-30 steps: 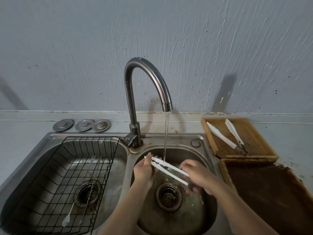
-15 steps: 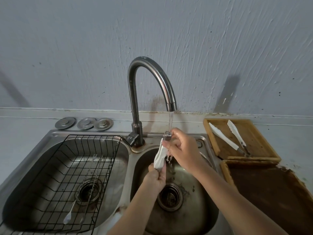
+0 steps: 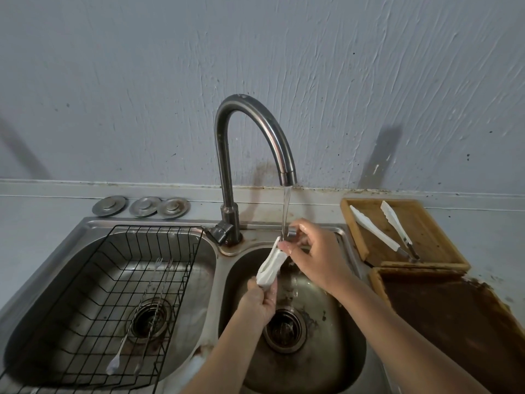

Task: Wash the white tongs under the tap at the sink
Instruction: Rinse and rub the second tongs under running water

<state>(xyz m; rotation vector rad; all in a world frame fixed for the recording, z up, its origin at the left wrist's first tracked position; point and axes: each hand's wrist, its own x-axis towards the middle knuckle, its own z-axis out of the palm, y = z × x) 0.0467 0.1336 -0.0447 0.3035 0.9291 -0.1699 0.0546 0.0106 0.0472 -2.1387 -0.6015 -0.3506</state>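
rinsing white tongs (image 3: 270, 265) under tap (image 3: 288, 177) | left hand (image 3: 259, 303), right hand (image 3: 315, 251) both clamped on them | risk: slipping (wet fingers) into sink (image 3: 335, 365)

A grey plastered wall (image 3: 142, 81) fills the upper half of the frame, streaked with trowel marks and speckled dark toward the lower right. A pale ledge (image 3: 42, 187) runs along its foot. Below it lies the grey desk (image 3: 34, 223), stained brown at the right edge. Soft shadows slant across the wall.
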